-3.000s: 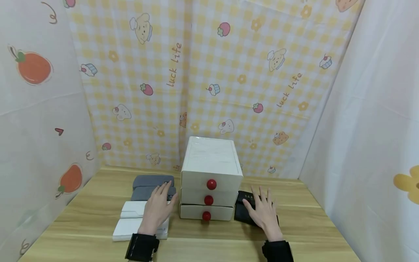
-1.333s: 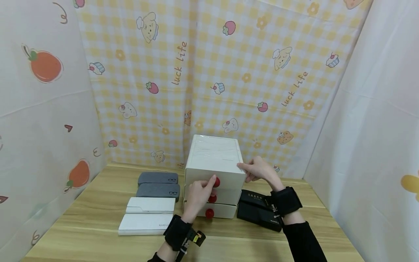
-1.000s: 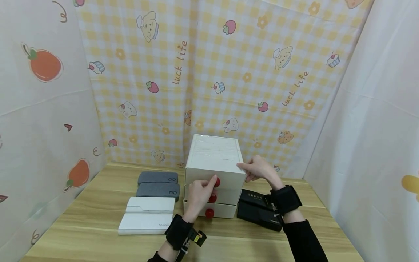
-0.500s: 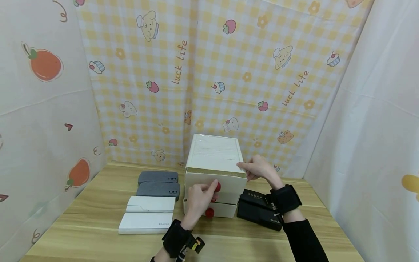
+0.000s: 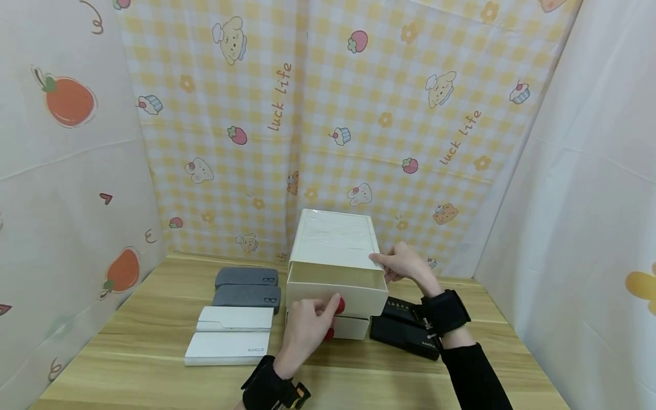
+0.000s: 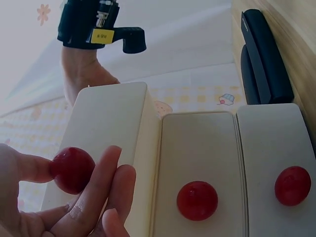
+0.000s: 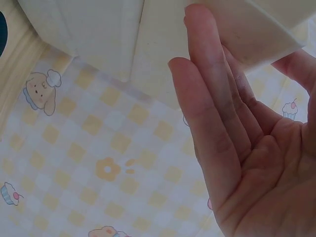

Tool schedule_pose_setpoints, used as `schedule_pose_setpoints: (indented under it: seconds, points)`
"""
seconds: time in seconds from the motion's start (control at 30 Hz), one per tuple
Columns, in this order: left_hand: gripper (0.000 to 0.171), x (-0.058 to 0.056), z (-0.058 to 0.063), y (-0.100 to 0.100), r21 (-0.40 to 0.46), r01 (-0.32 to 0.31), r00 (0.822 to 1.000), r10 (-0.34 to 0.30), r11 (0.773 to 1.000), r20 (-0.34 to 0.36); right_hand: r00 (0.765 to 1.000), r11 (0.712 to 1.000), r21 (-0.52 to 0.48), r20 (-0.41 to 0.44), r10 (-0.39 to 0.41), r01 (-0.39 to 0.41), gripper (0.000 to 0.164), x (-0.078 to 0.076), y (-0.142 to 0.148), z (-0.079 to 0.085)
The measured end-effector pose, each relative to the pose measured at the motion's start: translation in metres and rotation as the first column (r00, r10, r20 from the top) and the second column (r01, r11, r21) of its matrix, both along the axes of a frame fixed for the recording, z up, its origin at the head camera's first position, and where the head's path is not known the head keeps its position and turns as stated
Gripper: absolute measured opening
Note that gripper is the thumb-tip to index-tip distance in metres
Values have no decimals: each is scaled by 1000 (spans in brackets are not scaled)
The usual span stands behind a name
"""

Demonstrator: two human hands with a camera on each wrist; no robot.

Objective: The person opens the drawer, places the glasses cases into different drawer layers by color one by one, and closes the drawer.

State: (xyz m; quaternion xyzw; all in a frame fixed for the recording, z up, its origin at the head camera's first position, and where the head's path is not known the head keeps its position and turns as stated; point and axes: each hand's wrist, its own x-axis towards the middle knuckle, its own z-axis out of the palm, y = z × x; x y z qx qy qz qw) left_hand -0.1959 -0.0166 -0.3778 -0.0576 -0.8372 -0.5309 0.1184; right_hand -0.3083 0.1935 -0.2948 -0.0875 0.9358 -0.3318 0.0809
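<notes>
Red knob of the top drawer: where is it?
In the head view, the red knob is low centre, on the top drawer, pinched by the left hand.

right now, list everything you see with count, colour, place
three-drawer cabinet: 1, off-white, mid-table, top drawer partly out
round knobs: 3, red, one per drawer front
glasses cases: 2, grey, left of cabinet
flat cases: seemingly 2, white, in front of glasses cases
slim cases: 2, black, right of cabinet
table: 1, light wood, underneath
backdrop cloth: 1, yellow-and-white checked, behind table
side cloths: 2, white, left and right
wrist straps: 2, black, one per wrist
sleeve: 1, black, right forearm
left hand: 1, bare, pinching top knob
right hand: 1, bare, touching cabinet's right top edge
</notes>
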Motion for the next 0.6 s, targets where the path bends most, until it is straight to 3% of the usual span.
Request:
schedule_pose_setpoints:
  seconds: [0.37, 0.6]
  points:
    - [43, 22, 5, -5, -104, 59, 998, -59, 993, 3, 1000, 1000, -10, 0, -12, 12, 45, 0, 0, -1]
    - [45, 39, 8, -6, -171, 65, 997, -72, 983, -30, 1000, 1000, 3, -4, -17, 17, 46, 0, 0, -2]
